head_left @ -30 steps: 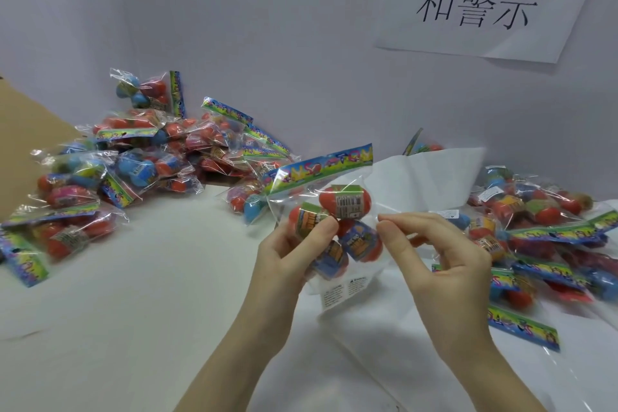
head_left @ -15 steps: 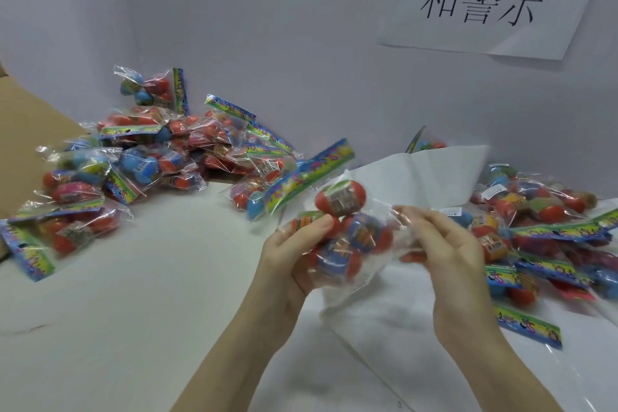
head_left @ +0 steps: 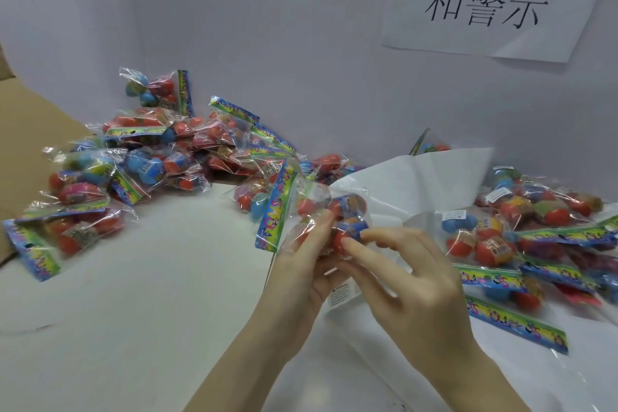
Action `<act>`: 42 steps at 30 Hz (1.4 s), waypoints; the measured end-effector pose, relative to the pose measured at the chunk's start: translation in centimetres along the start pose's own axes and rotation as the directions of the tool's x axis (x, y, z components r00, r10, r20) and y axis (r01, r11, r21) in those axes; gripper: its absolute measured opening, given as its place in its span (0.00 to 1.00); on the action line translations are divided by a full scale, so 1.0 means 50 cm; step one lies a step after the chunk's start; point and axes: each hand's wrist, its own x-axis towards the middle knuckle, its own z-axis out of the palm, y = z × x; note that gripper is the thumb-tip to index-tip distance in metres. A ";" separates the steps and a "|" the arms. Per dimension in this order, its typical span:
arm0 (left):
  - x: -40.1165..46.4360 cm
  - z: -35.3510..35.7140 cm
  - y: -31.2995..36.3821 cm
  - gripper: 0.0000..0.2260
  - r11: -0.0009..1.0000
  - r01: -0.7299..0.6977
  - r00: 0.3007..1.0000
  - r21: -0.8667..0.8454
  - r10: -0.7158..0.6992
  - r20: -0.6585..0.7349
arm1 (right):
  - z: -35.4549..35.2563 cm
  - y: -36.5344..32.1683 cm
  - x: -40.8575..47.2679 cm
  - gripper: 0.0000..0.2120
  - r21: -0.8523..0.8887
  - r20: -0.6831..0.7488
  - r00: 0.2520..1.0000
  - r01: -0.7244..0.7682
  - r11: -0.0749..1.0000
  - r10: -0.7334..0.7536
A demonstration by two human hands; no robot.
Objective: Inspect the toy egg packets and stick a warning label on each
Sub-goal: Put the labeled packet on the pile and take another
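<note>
Holding one toy egg packet (head_left: 329,227) up in front, the person uses both hands. The left hand (head_left: 302,273) is nearest to it: its fingers curl around the packet from the left and underneath, and the thumb presses on the clear plastic. The right hand (head_left: 406,281) comes in from the right, with two fingertips (head_left: 349,246) touching the eggs and the other fingers spread apart, gripping nothing firmly. The packet's long way runs up and away from the fingers, tilted left, with its bright card strip (head_left: 277,211) on the far left side. A small white warning label (head_left: 341,291) shows on the plastic just below the fingers, so this packet probably only needs looking over. Beyond the fingers to the right lies a pile of packets (head_left: 521,227), and farther off to the left another pile (head_left: 133,157).
</note>
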 end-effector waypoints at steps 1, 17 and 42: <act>0.000 0.000 -0.001 0.20 1.000 -0.010 1.000 0.006 0.010 0.001 | -0.001 0.001 0.000 0.09 0.013 0.001 1.000 -0.005 1.000 0.005; -0.005 -0.001 -0.013 0.19 0.997 -0.067 0.997 0.042 0.065 0.047 | 0.001 -0.003 0.002 0.08 0.045 -0.042 0.993 -0.104 0.994 0.106; -0.005 -0.016 -0.004 0.30 0.951 -0.215 0.948 0.224 0.149 0.281 | -0.013 0.002 0.014 0.18 0.343 -0.076 0.858 -0.456 0.821 0.508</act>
